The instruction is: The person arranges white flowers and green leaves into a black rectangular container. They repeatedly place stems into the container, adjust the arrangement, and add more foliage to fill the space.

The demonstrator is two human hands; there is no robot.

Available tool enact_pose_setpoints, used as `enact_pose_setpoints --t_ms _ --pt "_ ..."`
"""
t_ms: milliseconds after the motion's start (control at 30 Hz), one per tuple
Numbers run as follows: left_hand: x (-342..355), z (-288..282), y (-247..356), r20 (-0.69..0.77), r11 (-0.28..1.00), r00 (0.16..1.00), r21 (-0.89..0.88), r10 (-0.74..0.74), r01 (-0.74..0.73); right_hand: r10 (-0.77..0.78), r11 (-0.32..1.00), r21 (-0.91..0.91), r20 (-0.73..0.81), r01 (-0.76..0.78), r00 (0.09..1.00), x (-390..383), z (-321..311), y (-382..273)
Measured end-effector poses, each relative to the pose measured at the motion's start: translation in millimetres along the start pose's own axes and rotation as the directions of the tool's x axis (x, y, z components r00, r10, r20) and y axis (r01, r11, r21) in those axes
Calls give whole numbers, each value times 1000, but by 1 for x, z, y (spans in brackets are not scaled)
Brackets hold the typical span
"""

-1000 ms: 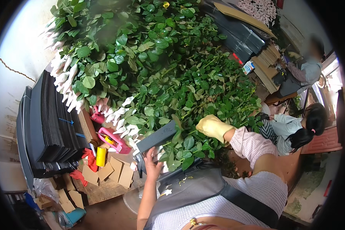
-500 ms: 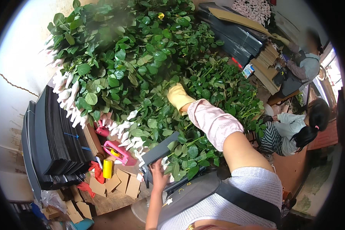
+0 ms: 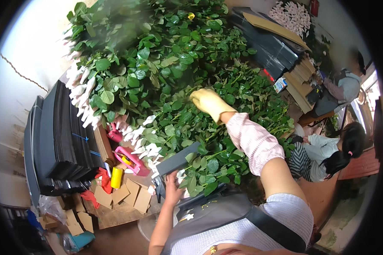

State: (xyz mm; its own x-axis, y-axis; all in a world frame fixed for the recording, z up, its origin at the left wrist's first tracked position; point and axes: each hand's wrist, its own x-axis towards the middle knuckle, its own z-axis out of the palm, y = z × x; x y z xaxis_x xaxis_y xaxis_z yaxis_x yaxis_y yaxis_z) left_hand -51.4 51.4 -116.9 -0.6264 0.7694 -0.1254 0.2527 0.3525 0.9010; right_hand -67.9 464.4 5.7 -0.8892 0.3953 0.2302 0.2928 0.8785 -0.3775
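My left hand (image 3: 172, 191) is bare, its fingers stretched out and a little apart against the lower edge of a tilted black sheet (image 3: 178, 158). White-sleeved flower heads lie beside those fingers, and leafy green stems (image 3: 208, 165) rest along the sheet in front of me. In a yellow glove, my right hand (image 3: 208, 102) reaches over the big pile of leafy stems (image 3: 170, 63). Its fingers curl in at the leaves; whatever they grip is hidden among them. Many white-sleeved flower heads (image 3: 83, 95) line the pile's left side.
Stacked black sheets (image 3: 64, 136) stand at the left. Near them are a pink tape dispenser (image 3: 132, 161), a yellow roll (image 3: 116, 177) and brown cardboard pieces (image 3: 132, 193). More sheets (image 3: 268, 42) lie at the far right, where two people (image 3: 347, 85) sit or stand.
My right hand has drawn slightly back and to the right over the leaves, its fingers now curled at their edge. The left hand stays by the black sheet. The view has shifted a little.
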Motion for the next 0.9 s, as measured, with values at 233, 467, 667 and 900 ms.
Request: enact_pose_setpoints --t_ms 233,467,667,900 --pt "3 1 -10 27 999 1000 40 -9 8 415 798 -585 354 -148 838 44 78 22" --pt "6 5 2 25 1000 999 9 -25 25 -139 864 -462 165 201 976 11 -43 -15" --pt "1 -1 3 33 998 999 -58 -15 17 -426 878 -374 -330 298 843 -9 -86 -45" --pt "4 6 -16 1 999 999 10 52 -52 -522 847 -304 -329 435 787 -53 -125 -74"
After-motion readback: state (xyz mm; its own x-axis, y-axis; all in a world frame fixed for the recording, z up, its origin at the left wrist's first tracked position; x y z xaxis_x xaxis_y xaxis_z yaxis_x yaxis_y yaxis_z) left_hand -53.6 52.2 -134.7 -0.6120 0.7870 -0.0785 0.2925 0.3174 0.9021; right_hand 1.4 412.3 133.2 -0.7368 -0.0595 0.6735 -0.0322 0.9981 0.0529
